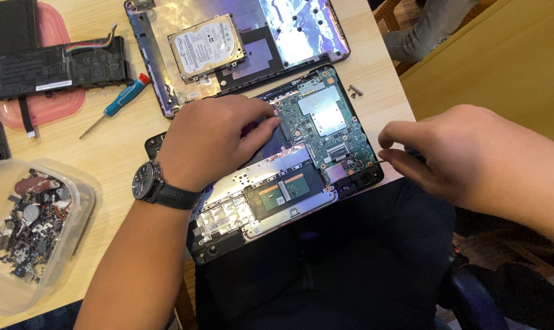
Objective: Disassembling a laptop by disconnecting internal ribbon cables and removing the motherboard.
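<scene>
Dark trousers (326, 269) are seen beneath the opened laptop chassis (277, 189); its interior is pressed flat by the left hand (210, 137), fingers spread; a thin tool, apparently a screwdriver (411, 154), is pinched by the right hand (448, 153) at the green circuit board (326, 122); fastener removal seems underway, demanding steady tip alignment.

table (115, 143): pale wood, smooth, matt. open laptop (277, 195): bare silver metal plates, green circuit board (326, 131) with dull metal shield. back cover (289, 30): shiny foil lining, glossy reflections. hard drive (205, 46): brushed metal, paper label. screwdriver (118, 104): blue plastic handle, steel shaft. tub (32, 232): clear plastic, cloudy. watch (147, 181): dark metal case, textured matt strap. battery (57, 67): black matt plastic.
</scene>
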